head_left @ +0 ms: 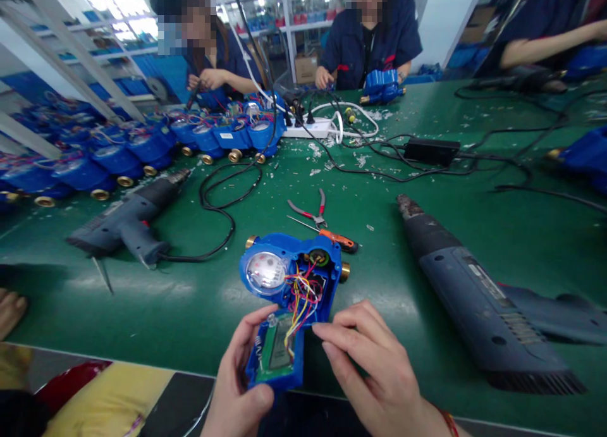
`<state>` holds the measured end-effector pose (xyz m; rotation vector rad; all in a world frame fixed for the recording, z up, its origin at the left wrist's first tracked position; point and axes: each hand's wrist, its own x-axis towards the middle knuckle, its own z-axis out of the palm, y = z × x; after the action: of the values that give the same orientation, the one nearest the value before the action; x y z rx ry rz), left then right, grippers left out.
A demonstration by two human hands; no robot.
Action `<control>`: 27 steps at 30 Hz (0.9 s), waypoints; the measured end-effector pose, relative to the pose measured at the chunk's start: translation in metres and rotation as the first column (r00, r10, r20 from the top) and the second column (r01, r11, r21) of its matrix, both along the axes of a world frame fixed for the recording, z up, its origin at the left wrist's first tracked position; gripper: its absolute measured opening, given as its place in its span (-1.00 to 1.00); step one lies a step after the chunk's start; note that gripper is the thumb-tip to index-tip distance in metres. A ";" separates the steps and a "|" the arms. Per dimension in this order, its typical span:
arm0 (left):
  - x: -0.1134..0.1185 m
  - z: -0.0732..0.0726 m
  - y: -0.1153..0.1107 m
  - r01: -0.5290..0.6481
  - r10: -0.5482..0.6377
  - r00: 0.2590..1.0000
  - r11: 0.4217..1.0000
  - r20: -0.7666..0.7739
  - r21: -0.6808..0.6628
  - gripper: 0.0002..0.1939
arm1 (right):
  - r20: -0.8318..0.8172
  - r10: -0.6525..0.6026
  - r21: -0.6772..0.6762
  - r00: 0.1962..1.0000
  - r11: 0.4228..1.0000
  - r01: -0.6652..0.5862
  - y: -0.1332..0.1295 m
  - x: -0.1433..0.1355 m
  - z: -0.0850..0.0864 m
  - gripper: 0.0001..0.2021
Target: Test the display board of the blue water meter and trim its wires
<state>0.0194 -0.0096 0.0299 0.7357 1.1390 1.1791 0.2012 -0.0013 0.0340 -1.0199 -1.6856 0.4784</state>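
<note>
In the head view, the left hand (237, 377) has its fingers closed around the sides of a small blue housing (298, 377), thumb at its near edge. The right hand (374, 355) has thumb and forefinger nearly together, just beside the right edge of this housing; whether they pinch a wire or nothing, I cannot tell.

The step seems to be the handling of the wires (303, 295). To do it well, I would keep the housing steady and near to the blue meter (290, 266), so that the wires stay slack and no soldered joint is pulled. It is better to take one wire at a time, softly, and to keep the loops away from the rims, where they could be pinched.

The meter lies on the green tabletop (203, 304), directly beyond the housing. It is of bright blue material, with a round clear dial (267, 271) at left, an open compartment at right, and a brass fitting (344, 272) at the right end. Red, yellow and white wires run from the compartment into the housing, where a green board (265, 364) carries a grey display (283, 342)
</note>
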 end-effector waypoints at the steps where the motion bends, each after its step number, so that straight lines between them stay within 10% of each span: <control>1: 0.002 0.001 0.001 -0.018 0.020 0.997 0.999 -0.079 0.030 -0.09 | -0.006 0.017 -0.024 1.000 1.000 -0.017 0.000 -0.002 -0.001 -0.77; 9: 0.006 -0.002 -0.006 -0.092 0.173 0.922 0.967 -0.346 0.237 -0.17 | -0.276 0.056 -0.231 0.960 0.965 -0.122 -0.003 -0.011 -0.001 -0.68; 19: 0.014 -0.022 -0.008 -0.085 0.313 0.846 0.878 -0.432 0.470 -0.22 | -0.445 -0.229 -0.444 0.866 0.896 0.009 0.002 -0.040 -0.013 -0.93; 27: 0.013 -0.034 -0.008 0.058 0.336 0.765 0.814 -0.550 0.578 -0.13 | 0.021 -0.211 -0.294 0.977 0.933 0.208 0.013 -0.031 -0.006 -0.79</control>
<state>0.0323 -0.0181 -0.0038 1.6349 1.4223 1.4812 0.1706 0.0114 0.0278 -1.3959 -1.5008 0.6052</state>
